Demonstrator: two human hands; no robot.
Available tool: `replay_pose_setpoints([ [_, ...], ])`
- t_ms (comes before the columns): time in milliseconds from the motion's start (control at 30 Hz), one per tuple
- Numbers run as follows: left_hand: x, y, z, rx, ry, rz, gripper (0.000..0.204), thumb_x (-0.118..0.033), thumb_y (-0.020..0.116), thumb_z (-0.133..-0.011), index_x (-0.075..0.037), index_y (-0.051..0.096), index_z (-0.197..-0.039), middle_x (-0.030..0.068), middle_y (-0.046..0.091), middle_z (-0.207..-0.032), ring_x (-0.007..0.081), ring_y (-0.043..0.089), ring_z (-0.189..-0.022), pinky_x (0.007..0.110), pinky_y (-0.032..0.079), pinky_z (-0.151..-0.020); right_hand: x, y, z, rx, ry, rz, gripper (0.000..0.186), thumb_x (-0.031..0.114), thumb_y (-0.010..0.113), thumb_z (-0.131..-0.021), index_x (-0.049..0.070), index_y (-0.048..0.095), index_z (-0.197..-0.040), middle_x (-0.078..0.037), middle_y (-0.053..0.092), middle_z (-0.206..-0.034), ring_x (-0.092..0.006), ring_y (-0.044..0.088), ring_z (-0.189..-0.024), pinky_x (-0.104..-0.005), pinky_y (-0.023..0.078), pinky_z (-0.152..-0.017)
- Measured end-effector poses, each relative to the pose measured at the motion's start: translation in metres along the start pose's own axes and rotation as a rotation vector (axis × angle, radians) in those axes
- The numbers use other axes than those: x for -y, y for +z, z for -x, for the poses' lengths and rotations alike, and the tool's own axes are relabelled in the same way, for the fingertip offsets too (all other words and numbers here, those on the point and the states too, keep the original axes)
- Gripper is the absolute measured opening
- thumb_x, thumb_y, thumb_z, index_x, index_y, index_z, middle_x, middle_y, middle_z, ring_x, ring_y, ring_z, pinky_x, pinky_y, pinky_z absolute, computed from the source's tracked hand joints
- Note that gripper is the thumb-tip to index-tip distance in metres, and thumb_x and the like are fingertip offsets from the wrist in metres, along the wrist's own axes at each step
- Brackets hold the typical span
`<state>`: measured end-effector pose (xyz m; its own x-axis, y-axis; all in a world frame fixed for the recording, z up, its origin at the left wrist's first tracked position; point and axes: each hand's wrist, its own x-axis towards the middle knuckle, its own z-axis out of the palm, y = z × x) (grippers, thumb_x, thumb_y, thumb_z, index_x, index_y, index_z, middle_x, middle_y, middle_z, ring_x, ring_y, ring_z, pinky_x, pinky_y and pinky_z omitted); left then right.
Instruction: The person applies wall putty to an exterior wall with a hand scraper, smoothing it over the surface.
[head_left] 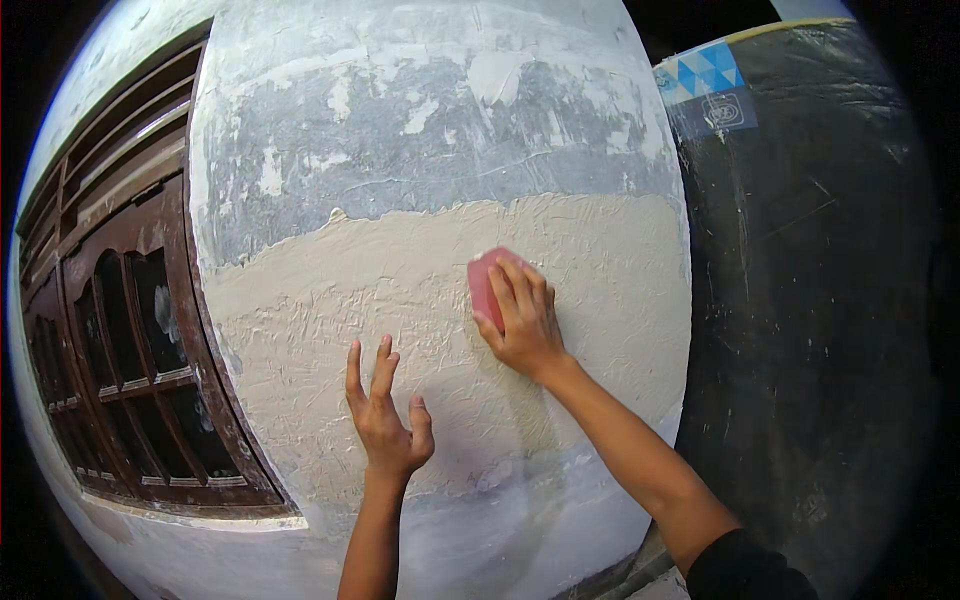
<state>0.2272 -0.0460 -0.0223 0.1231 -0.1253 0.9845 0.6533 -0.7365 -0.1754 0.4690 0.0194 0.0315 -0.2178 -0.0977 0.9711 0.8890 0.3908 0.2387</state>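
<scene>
Head view, and I'm looking in from afar at a wall (600, 120) that nearly fills the middle of my picture. Right hand (530, 325) first: it's out on the cream patch (320, 280), fingers bent over a pink block (483, 290) and clamped on it, the thumb down at its lower left edge. And there's the block, then, right of centre, in the upper part of the cream, just below the grey band (300, 160). I see it up against the wall, though I can't tell whether its whole face sits flat.

Over to the left hand (388, 430), lower and well apart from the right one. Nothing in it! The fingers point up, one set apart from two that stand close together, and the thumb sticks out to the right. It's in front of the cream too; whether any fingertip touches the wall, I can't tell from here.

What a surface! Ridges and wrinkles run all over the cream, and above it the grey shows ragged white flecks. Out on my left there's a brown window (150, 375), with slats (130, 125) over its panes. On my right, beside the wall's edge, stands a dark panel (810, 300), a blue label (708, 78) near its top left corner. A black sleeve (745, 568) covers the right arm at the bottom.
</scene>
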Motion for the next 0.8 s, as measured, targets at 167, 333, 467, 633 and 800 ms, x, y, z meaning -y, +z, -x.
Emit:
replay_pose_setpoints([
  [167,0.008,0.002,-0.008,0.002,0.002,-0.036,0.063,-0.005,0.056,-0.084,-0.002,0.047,-0.147,0.0220,0.055,-0.151,0.0482,0.029,-0.152,0.057,0.025,-0.122,0.007,-0.006,-0.021,-0.052,0.037,-0.019,0.071,0.035,0.073,-0.089,-0.004,0.051,-0.143,-0.023,0.048,-0.149,-0.0410,0.041,-0.136,-0.0554,0.035,-0.108],
  [333,0.006,0.007,-0.015,-0.003,-0.006,-0.024,0.067,0.000,0.056,-0.081,0.001,0.047,-0.147,0.0219,0.053,-0.153,0.0481,0.028,-0.152,0.057,0.024,-0.123,0.002,0.000,-0.019,-0.052,0.115,-0.009,0.068,0.034,0.073,-0.089,-0.005,0.052,-0.141,-0.023,0.048,-0.148,-0.0427,0.041,-0.135,-0.0565,0.035,-0.109],
  [467,0.015,-0.007,-0.008,0.028,0.004,-0.089,0.068,-0.001,0.056,-0.081,0.000,0.046,-0.148,0.0214,0.053,-0.152,0.0476,0.028,-0.153,0.056,0.024,-0.123,0.013,-0.007,0.011,-0.034,0.093,-0.008,0.068,0.033,0.074,-0.089,-0.004,0.051,-0.141,-0.023,0.049,-0.147,-0.0438,0.042,-0.134,-0.0568,0.035,-0.108],
  [633,0.016,0.011,-0.015,0.026,0.004,-0.085,0.067,-0.004,0.058,-0.081,0.001,0.048,-0.147,0.0203,0.053,-0.153,0.0490,0.029,-0.152,0.056,0.026,-0.122,0.007,-0.008,-0.054,-0.178,0.113,-0.051,0.065,0.032,0.073,-0.090,-0.005,0.051,-0.139,-0.024,0.050,-0.146,-0.0437,0.043,-0.132,-0.0571,0.037,-0.107],
  [800,0.009,0.017,-0.006,0.020,0.005,-0.066,0.067,-0.006,0.059,-0.080,0.001,0.048,-0.146,0.0190,0.052,-0.154,0.0499,0.030,-0.151,0.056,0.027,-0.120,0.003,0.006,-0.025,-0.095,0.131,-0.014,0.065,0.031,0.074,-0.089,-0.005,0.052,-0.139,-0.023,0.048,-0.147,-0.0427,0.043,-0.132,-0.0558,0.038,-0.106],
])
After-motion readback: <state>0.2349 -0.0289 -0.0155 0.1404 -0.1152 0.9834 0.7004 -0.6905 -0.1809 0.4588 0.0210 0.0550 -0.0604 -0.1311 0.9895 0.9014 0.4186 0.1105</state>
